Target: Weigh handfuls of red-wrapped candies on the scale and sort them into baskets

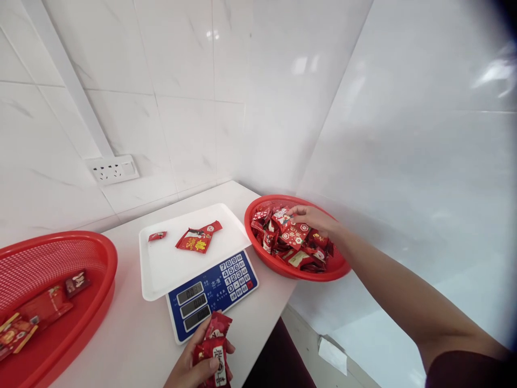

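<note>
My left hand (197,361) is closed around some red candy packets (218,353) near the table's front edge, just below the scale's display. Over at the right, my right hand (309,216) reaches into a red plastic basket (251,207) heaped with red wrapped packets (297,234). Its fingertips touch a packet at the top of the heap; whether they grip it I cannot tell. Between the hands stands a digital scale (216,293) with a white tray (161,269). On that tray lie several red packets (199,237) and, apart from them, one small red wrapped piece (157,236).
A second red basket (109,258) on the left holds several packets (48,310). Tiled walls meet behind the white table (129,334), with a socket panel (113,169) on one. A white paper (333,355) lies on the floor to the right.
</note>
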Demonstrator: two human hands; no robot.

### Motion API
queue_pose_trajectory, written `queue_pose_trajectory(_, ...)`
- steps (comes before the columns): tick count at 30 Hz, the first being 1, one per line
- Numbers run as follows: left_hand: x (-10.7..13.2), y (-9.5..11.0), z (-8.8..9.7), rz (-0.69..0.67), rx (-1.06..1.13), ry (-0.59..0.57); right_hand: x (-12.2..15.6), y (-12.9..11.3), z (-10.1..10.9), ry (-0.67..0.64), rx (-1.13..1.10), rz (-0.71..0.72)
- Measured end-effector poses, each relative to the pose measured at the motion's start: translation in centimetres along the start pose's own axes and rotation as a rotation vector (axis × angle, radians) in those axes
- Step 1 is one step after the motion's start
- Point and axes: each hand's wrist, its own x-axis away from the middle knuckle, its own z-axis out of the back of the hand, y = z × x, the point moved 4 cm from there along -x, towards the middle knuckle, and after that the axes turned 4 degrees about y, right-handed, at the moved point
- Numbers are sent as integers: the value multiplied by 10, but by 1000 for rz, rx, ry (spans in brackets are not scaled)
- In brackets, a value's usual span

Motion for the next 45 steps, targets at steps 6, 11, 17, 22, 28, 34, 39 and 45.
queue_pose_trajectory(6, 1, 3, -3, -23, -2, -1, 4, -5, 3, 22, -190, 35)
queue_pose_trajectory(11, 2, 4, -5, 1, 3, 5, 4, -10, 8, 42, -300, 39)
queue_pose_trajectory(17, 2, 4, -4, 2, 0, 5, -1, 12, -3, -211, 262, 59)
queue_pose_trajectory(22, 2, 3, -5, 1, -12, 9, 7, 31, -29, -256, 489, 47)
queue_pose_trajectory(28, 1, 2, -5, -12, -8, 4, 14, 27, -44, -249, 550, 91)
queue_pose_trajectory(34, 0, 3, -2, -23, -51, 8, 12, 5, -28, -186, 498, 123)
queue_pose_trajectory(39, 0, 2, -2, -18, -56, -2, 12, 9, -22, -212, 584, 96)
queue_pose_trajectory(45, 1, -1, -3, -2, -65, -17, 10, 35, -38, -191, 679, 36)
